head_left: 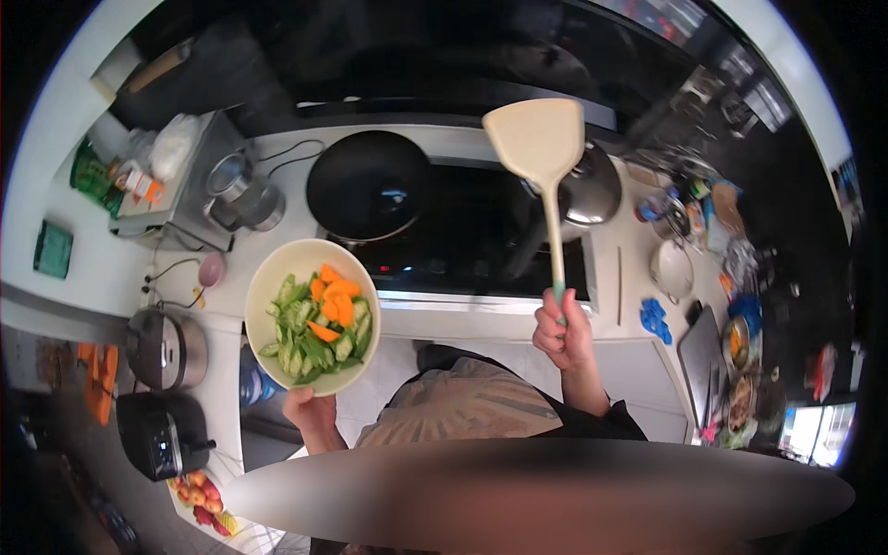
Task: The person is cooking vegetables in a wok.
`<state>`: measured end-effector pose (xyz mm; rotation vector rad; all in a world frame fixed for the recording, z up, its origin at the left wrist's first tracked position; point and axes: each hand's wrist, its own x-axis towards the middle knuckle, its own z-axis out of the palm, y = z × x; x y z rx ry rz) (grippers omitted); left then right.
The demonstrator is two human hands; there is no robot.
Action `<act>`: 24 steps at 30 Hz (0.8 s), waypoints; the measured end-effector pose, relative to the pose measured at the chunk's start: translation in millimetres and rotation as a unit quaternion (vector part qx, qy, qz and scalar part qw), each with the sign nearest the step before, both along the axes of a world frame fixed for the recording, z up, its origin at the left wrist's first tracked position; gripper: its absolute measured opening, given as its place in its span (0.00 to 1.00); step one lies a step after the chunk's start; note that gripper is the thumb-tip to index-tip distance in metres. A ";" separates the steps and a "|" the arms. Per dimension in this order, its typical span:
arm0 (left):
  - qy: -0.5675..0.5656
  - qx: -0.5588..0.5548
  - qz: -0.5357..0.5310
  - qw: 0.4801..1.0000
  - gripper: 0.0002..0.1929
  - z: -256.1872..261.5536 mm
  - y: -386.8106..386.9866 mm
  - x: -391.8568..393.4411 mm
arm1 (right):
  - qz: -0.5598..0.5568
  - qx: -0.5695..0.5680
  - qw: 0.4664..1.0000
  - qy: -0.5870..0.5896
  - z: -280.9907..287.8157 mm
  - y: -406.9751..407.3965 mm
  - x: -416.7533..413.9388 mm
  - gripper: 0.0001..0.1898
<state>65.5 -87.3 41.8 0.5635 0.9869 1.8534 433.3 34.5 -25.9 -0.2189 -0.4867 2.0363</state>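
Note:
My left hand [310, 411] grips the near rim of a cream bowl [257, 305], held up in front of the counter's edge. Sliced okra [298, 319] fills most of the bowl, with orange carrot slices [338, 305] lying on top. In my right hand [565, 333] is the handle of a cream wok spatula [538, 139], its broad blade raised over the right side of the stove. A black wok [370, 184] sits on the left part of the black cooktop [458, 243]. Behind the spatula, a lidded pan [596, 187] is partly hidden.
A glass kettle [260, 201], a pink cup [211, 269], a rice cooker [166, 347] and a black air fryer [163, 433] line the left counter. Fruit [200, 492] lies beyond them. At right are a white bowl [671, 267], a blue cloth [655, 319] and a dark board [701, 361].

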 end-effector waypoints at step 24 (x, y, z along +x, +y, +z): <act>-0.041 -0.073 0.002 0.996 0.36 -203.4 121.3 -155.9 | -0.270 -0.085 0.855 -0.435 -127.8 -47.8 -92.1 0.18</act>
